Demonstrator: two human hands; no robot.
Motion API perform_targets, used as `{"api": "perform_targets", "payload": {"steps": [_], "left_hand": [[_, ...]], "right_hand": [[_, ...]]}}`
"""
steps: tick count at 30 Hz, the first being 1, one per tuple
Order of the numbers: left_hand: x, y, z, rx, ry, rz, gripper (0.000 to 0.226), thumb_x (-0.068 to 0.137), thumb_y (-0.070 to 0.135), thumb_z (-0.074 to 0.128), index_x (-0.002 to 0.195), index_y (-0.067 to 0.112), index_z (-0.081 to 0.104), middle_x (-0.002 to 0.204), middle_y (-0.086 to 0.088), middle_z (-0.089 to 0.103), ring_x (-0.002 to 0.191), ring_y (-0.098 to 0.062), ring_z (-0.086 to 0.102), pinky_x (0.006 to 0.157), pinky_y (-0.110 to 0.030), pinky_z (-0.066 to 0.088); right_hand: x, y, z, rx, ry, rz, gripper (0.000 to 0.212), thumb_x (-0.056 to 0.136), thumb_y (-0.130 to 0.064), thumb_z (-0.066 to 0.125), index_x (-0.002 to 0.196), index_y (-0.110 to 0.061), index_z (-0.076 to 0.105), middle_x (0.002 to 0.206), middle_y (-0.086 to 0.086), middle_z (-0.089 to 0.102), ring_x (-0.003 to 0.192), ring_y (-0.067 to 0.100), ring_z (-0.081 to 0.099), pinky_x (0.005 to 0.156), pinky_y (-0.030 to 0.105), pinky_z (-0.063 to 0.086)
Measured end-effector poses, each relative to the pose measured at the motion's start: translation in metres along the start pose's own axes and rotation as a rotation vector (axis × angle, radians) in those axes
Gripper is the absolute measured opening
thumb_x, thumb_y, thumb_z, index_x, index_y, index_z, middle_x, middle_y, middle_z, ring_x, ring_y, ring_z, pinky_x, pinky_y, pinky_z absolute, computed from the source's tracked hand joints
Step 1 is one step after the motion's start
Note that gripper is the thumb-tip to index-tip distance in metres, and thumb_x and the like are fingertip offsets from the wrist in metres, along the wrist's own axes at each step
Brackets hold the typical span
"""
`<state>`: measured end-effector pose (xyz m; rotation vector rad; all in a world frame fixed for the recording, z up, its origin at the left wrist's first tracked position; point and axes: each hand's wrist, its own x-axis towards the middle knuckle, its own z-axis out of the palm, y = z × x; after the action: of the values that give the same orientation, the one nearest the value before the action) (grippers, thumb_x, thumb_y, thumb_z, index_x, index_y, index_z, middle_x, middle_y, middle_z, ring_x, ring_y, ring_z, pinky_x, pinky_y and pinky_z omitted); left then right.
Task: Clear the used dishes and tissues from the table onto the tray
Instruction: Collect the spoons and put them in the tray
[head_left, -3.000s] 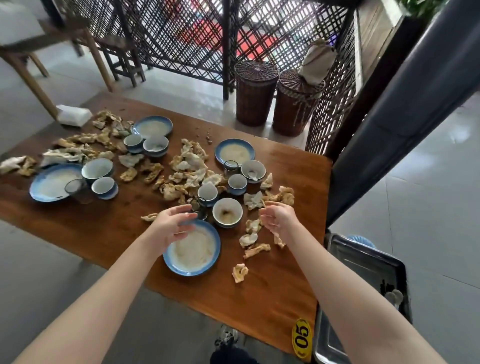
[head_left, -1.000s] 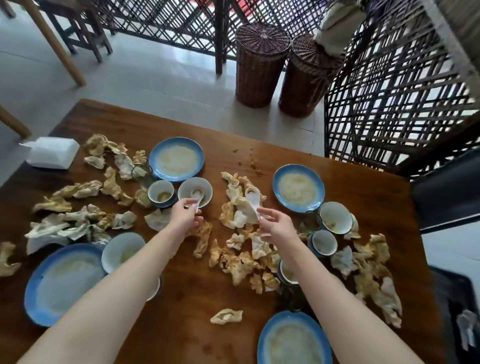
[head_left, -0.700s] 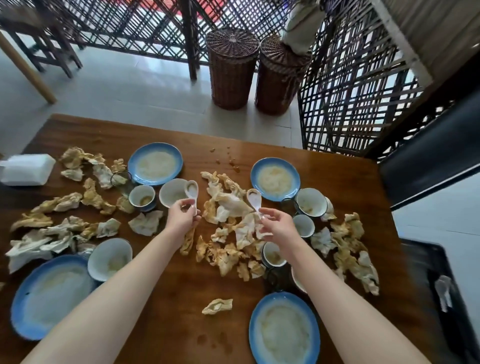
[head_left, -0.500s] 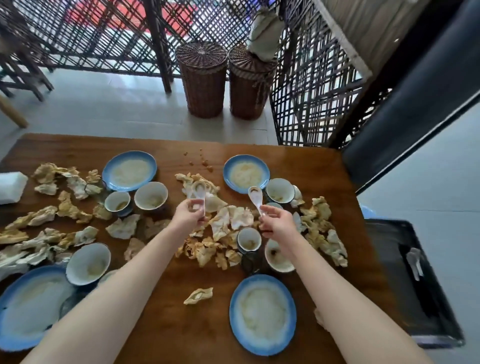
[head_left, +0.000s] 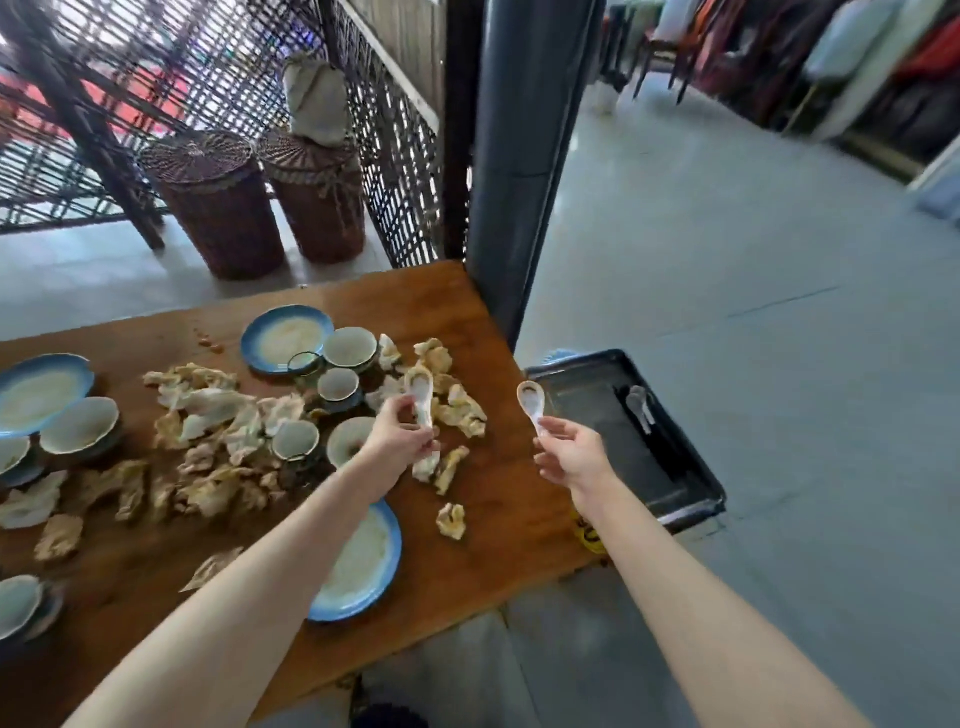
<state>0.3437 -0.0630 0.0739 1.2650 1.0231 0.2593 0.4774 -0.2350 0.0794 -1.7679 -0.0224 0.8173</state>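
Observation:
My left hand (head_left: 399, 431) grips a white ceramic spoon (head_left: 422, 392) above the right part of the wooden table (head_left: 493, 525). My right hand (head_left: 569, 452) holds a second white spoon (head_left: 532, 402) just past the table's right edge, beside the black tray (head_left: 587, 400). Two spoons (head_left: 640, 405) lie in the tray. Blue-rimmed plates (head_left: 288, 335), small bowls (head_left: 349, 346) and crumpled stained tissues (head_left: 218, 410) cover the table. One plate (head_left: 363, 566) lies partly under my left forearm.
The tray sits low beside the table's right end, over grey floor. A dark pillar (head_left: 519, 156) stands at the table's far right corner. Two wicker baskets (head_left: 218, 202) and a lattice screen (head_left: 395, 130) stand behind the table.
Both hands lifted a spoon from the table's middle and carried them rightward. My view swung right, so the tray is now close to my right hand.

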Motion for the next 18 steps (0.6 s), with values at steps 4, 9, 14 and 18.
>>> {"api": "perform_targets", "payload": {"steps": [4,9,14,18], "left_hand": [[-0.019,-0.008,0.065,-0.017,-0.089,-0.067,0.063,0.087,-0.011,0.057,0.141,0.009,0.032,0.096,-0.020,0.060,0.065,-0.019,0.062,0.048,-0.019,0.051],[-0.043,-0.008,0.136,0.071,-0.252,-0.100,0.055,0.088,-0.007,0.058,0.139,0.005,0.041,0.087,-0.012,0.068,0.065,-0.015,0.063,0.055,-0.018,0.055],[-0.054,-0.005,0.197,0.128,-0.403,-0.068,0.053,0.089,-0.014,0.052,0.139,0.000,0.041,0.095,-0.022,0.061,0.060,-0.016,0.060,0.053,-0.017,0.054],[-0.048,-0.006,0.238,0.195,-0.450,-0.048,0.051,0.088,-0.012,0.055,0.136,0.005,0.046,0.080,-0.011,0.064,0.058,-0.014,0.061,0.056,-0.019,0.055]], "right_hand": [[-0.008,0.022,-0.075,0.071,0.051,0.037,0.020,0.091,-0.004,0.059,0.105,-0.017,0.063,0.084,0.005,0.065,0.055,0.011,0.058,0.046,0.022,0.045],[-0.016,0.045,-0.149,0.155,0.142,0.068,0.017,0.092,-0.005,0.058,0.097,-0.020,0.064,0.077,0.001,0.064,0.048,0.007,0.056,0.045,0.020,0.044],[-0.021,0.064,-0.197,0.231,0.235,0.088,0.018,0.092,-0.004,0.055,0.099,-0.020,0.062,0.074,0.000,0.063,0.042,0.002,0.054,0.039,0.016,0.040],[-0.019,0.073,-0.224,0.257,0.289,0.125,0.020,0.092,-0.003,0.054,0.098,-0.020,0.061,0.074,-0.001,0.061,0.048,0.004,0.054,0.044,0.018,0.043]]}}
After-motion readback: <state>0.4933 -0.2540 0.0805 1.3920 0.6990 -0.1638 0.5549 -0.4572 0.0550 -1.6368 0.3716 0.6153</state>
